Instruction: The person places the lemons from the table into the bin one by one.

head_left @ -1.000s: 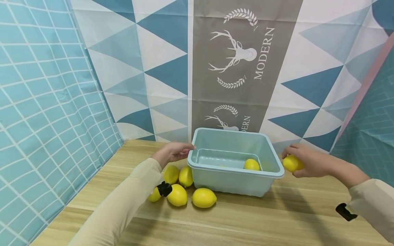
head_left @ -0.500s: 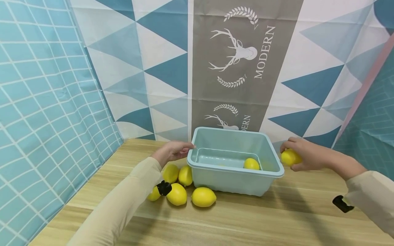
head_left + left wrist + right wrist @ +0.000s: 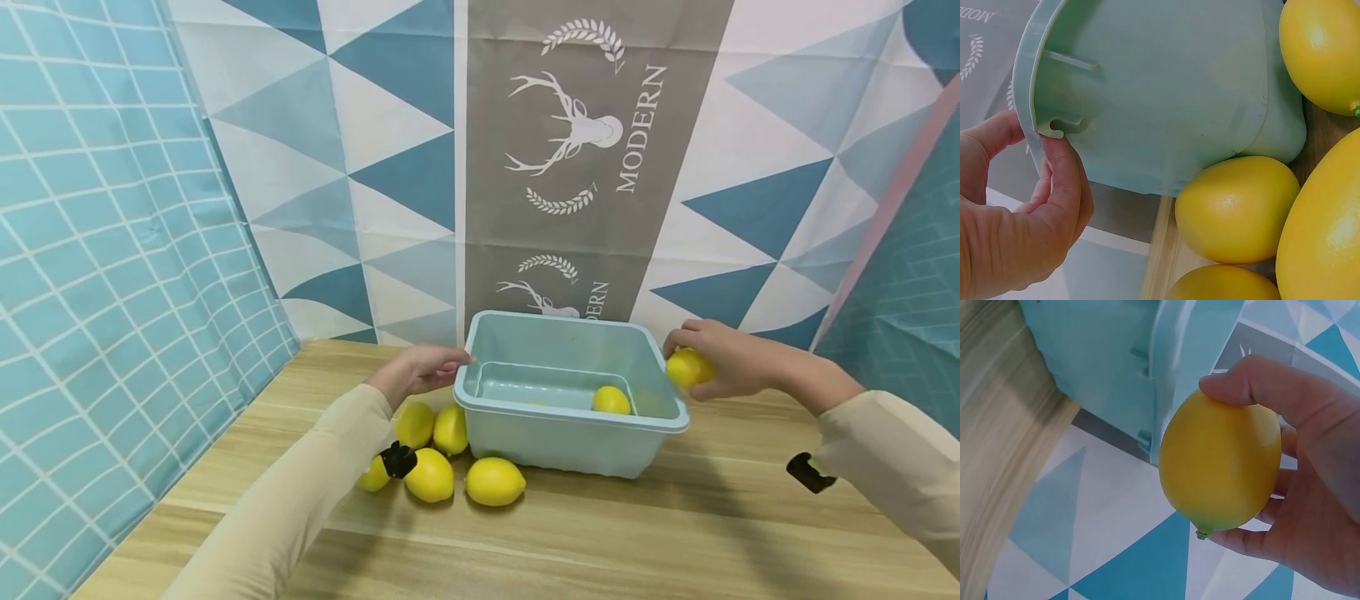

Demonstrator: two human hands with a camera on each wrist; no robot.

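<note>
A pale blue-green plastic basin (image 3: 570,442) stands on the table near the back wall. My left hand (image 3: 426,371) pinches its left rim between thumb and fingers, as the left wrist view (image 3: 1035,206) also shows. In my right hand (image 3: 738,358) is a yellow lemon (image 3: 1219,462), gripped with the thumb on one side and the fingers on the other. It is at the basin's right rim, overlapping it slightly in the head view. Inside the basin lies one lemon (image 3: 611,400), with a sliver of yellow showing behind the front rim.
Several lemons lie on the wooden table (image 3: 600,533) left of and in front of the basin; the nearest lemon (image 3: 495,482) is by its front wall. My left sleeve partly covers another lemon (image 3: 373,475). A patterned cloth (image 3: 397,167) hangs behind.
My right hand has moved left and slightly up with the lemon, from beside the basin to its right rim. The left hand stays on the left rim.
</note>
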